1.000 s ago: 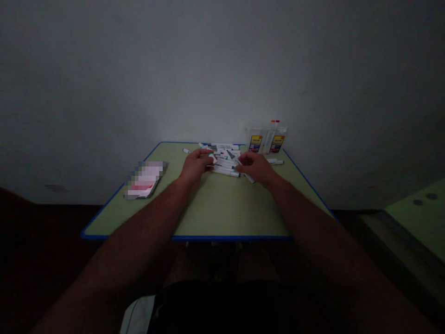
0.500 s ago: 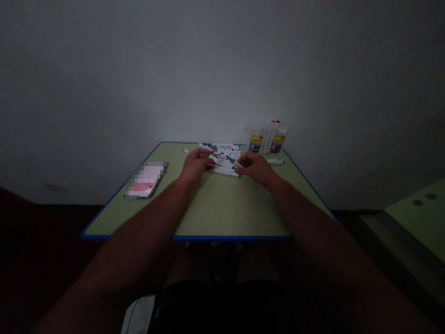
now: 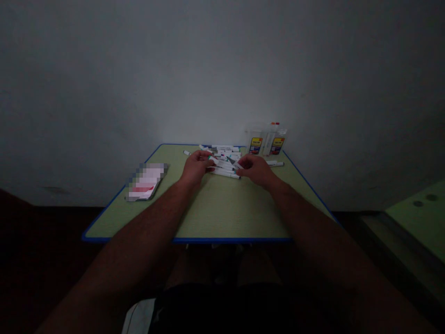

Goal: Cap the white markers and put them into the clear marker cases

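Several white markers [image 3: 225, 148] lie in a loose heap near the back of the table, between and beyond my hands. On the left, my left hand [image 3: 196, 166] pinches a white marker with a green band [image 3: 213, 160] between thumb and fingers. My right hand [image 3: 255, 168] has its fingers closed on another white marker [image 3: 238, 165], whose dark grey end points up and left toward the first one. Just below both hands, more white markers [image 3: 224, 173] lie side by side on the tabletop. The fingertips are small and dim in the picture.
Clear plastic cases with yellow labels [image 3: 256, 144] stand at the back right against the wall, a few coloured marker ends showing above. A phone-like slab [image 3: 146, 182], partly blurred out, lies at left. The table [image 3: 232, 218] has a blue edge.
The marker in my right hand has tilted slightly, and more of its dark grey end shows. My left hand keeps its hold almost unmoved. The whole view has shifted a little.
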A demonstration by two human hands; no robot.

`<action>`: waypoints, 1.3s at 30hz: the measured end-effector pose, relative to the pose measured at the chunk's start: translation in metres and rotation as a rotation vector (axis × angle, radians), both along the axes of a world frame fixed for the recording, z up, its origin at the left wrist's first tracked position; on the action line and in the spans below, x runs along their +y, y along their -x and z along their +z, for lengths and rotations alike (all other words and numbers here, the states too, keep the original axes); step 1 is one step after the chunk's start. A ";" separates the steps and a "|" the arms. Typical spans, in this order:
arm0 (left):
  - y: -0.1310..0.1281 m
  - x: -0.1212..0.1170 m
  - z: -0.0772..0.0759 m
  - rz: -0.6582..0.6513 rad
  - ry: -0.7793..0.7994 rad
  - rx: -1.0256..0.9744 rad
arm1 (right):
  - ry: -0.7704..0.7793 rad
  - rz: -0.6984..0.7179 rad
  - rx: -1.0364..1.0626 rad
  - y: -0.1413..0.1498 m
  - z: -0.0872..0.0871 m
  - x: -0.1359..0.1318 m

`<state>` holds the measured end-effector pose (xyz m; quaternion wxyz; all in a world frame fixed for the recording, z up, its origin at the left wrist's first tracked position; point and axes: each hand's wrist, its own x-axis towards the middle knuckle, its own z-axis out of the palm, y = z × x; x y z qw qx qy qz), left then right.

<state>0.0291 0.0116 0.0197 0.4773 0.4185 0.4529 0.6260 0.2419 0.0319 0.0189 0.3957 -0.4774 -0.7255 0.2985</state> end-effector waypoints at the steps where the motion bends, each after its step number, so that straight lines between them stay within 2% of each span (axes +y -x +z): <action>1: 0.000 0.000 0.000 0.000 -0.002 0.004 | 0.000 0.006 0.004 0.000 -0.001 0.000; 20: 0.001 -0.001 0.000 -0.004 -0.022 0.040 | 0.005 0.009 0.040 -0.001 -0.005 0.003; 28: 0.001 -0.001 0.001 -0.003 -0.016 0.046 | -0.026 -0.002 -0.013 0.000 0.001 -0.002; 34: 0.001 -0.001 0.000 -0.005 -0.018 0.037 | -0.032 0.013 -0.027 0.000 -0.002 0.001; 39: 0.001 -0.001 0.000 -0.013 -0.011 0.036 | -0.035 -0.027 -0.049 0.000 -0.001 -0.001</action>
